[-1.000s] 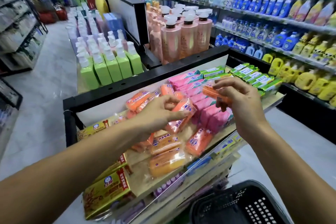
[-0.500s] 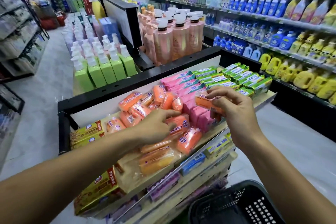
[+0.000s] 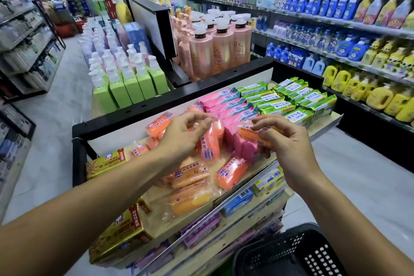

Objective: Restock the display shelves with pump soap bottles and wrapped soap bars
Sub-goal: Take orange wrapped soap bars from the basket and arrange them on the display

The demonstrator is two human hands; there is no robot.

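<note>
One black basket [image 3: 280, 251] is nearest to me, low on the right. Beyond it, my right hand [image 3: 289, 141] grips an orange soap bar [image 3: 246, 133] with curled fingers. My left hand [image 3: 181, 139] pinches the wrapper of a second orange bar [image 3: 208, 145], upright on the shelf [image 3: 266, 162]. Behind lie pink bars [image 3: 226, 105] and green bars [image 3: 291, 98]. Farther back stand green pump bottles [image 3: 132, 87].

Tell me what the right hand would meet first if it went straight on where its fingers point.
Probably the pink wrapped bars just beyond the right hand and the orange bar it holds; depth is unclear.
</note>
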